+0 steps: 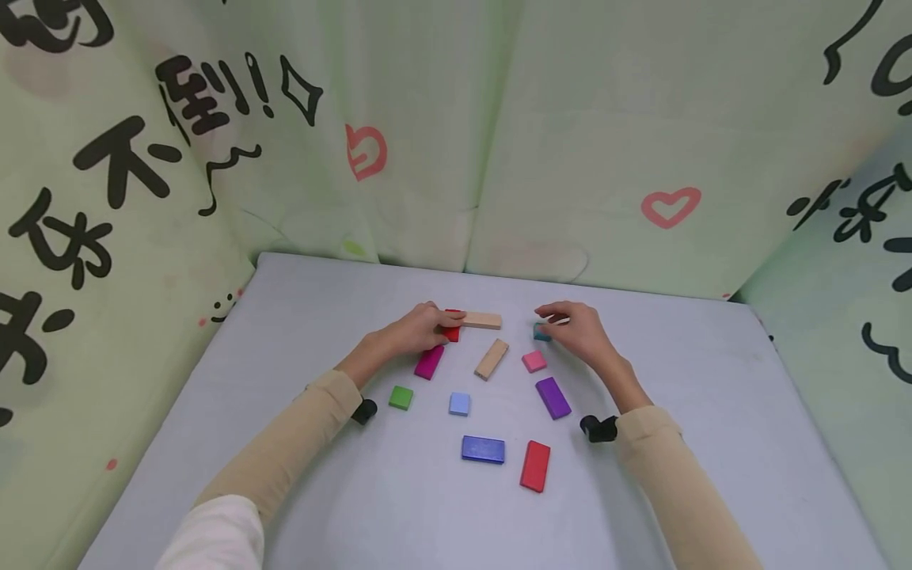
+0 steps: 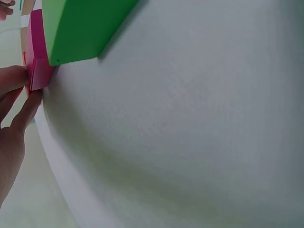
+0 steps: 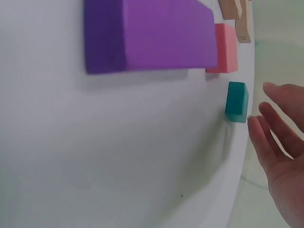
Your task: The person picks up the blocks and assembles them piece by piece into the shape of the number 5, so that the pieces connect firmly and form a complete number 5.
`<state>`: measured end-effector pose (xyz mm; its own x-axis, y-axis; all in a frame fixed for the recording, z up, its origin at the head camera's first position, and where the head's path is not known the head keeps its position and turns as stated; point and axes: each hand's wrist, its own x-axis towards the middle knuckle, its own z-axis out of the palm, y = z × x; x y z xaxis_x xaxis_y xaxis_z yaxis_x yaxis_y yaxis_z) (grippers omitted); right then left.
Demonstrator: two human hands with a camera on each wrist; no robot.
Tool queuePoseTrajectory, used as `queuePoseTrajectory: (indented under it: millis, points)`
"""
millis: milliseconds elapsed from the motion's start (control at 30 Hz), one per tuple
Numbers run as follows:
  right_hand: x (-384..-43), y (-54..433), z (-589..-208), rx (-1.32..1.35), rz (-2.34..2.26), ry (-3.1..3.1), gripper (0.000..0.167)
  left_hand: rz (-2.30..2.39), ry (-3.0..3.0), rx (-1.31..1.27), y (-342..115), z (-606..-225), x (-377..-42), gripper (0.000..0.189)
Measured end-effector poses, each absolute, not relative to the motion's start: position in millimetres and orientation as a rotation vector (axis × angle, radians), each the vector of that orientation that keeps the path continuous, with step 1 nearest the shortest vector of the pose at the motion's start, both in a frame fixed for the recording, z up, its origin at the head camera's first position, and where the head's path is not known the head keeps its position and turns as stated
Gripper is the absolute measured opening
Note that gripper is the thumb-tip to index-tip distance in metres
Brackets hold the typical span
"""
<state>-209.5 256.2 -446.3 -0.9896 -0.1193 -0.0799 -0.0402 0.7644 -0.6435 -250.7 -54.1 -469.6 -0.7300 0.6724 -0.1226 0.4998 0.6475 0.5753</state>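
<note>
At the far side of the table, my left hand (image 1: pixel 419 328) pinches a red block (image 1: pixel 452 334) between thumb and fingers. That block stands against the end of a long natural-wood block (image 1: pixel 483 321). Just below the hand lies a magenta block (image 1: pixel 429 362), which hides most of the red one in the left wrist view. My right hand (image 1: pixel 579 334) hovers by a small teal block (image 1: pixel 541 332), its fingers loosely bent and apart. In the right wrist view, a gap shows between the fingertips and the teal block (image 3: pixel 236 102).
Nearer on the white table (image 1: pixel 342 491) lie a second wooden block (image 1: pixel 492 359) and pink (image 1: pixel 534 362), purple (image 1: pixel 552 398), green (image 1: pixel 401 397), light blue (image 1: pixel 459 404), dark blue (image 1: pixel 483 450) and red blocks. A pale green curtain (image 1: pixel 570 158) rises behind the table.
</note>
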Motion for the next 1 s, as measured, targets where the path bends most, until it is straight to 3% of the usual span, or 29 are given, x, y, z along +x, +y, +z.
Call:
queuePoseTrajectory:
  millis: [1000]
  points:
    - [-211.7,263.0,-456.1,-0.14,-0.936,2.794,0.04,0.753,2.537,0.878,-52.1,-467.1,-250.0,0.049]
